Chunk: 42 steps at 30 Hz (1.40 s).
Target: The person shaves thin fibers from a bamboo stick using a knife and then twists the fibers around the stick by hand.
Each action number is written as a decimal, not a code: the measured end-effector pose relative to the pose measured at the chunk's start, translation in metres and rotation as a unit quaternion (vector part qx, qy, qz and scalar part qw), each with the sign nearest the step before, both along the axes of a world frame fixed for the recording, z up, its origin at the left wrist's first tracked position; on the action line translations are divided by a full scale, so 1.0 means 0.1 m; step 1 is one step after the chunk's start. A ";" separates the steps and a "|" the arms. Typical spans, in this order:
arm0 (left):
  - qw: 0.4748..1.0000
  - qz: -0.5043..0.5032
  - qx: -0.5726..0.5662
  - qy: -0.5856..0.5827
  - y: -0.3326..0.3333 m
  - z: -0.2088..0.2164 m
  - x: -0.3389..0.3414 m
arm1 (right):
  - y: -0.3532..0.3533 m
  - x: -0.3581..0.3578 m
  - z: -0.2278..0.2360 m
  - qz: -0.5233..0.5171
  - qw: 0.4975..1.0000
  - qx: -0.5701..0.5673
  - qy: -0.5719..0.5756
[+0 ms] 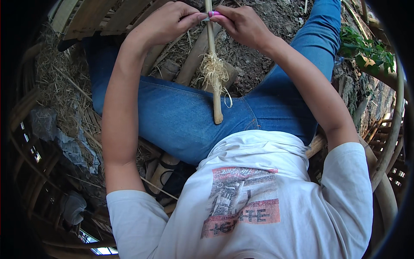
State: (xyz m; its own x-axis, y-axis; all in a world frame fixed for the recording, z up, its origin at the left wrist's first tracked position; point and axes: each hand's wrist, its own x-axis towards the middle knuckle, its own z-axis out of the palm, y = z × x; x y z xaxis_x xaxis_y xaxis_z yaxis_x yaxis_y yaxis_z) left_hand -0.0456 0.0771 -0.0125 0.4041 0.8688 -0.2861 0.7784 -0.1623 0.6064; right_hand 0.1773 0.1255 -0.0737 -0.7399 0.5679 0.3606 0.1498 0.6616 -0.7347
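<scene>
A pale wooden stick (217,103) runs from the top edge of the view down to my lap, its blunt lower end over my jeans. Curled thin shavings (214,71) bunch around its lower half and still cling to it. Across the upper part of the stick lies a small pink-handled tool (214,14) with a pale, blade-like end. My right hand (246,28) is closed on the pink part, just right of the stick. On the other side, my left hand (172,23) pinches the pale end between thumb and fingers. The blade's exact shape is mostly hidden.
My legs in blue jeans (172,114) spread around the stick. Behind it are bare soil (254,56), straw and logs. Wooden slats (92,17) stand upper left, crumpled plastic (71,146) lies at left. Green leaves (366,49) and bent poles (390,142) are at right.
</scene>
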 end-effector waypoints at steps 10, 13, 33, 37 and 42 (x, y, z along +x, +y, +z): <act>0.999 -0.006 0.025 -0.047 -0.42 -0.09 0.13 | -0.38 0.12 -0.09 0.006 0.998 -0.011 -0.054; 0.997 0.013 0.026 -0.067 -0.54 -0.16 0.14 | -0.45 0.14 -0.05 0.010 0.999 0.012 -0.037; 1.000 0.023 0.006 -0.009 -0.33 0.18 0.25 | 0.00 0.11 0.36 0.163 0.881 -0.375 -0.237; 0.998 0.067 -0.005 -0.012 0.01 0.23 0.22 | 0.27 -0.03 0.38 0.073 0.938 -0.268 -0.207; 0.994 0.087 0.007 -0.059 0.23 0.01 0.04 | 0.44 -0.12 0.52 0.004 0.974 -0.170 -0.147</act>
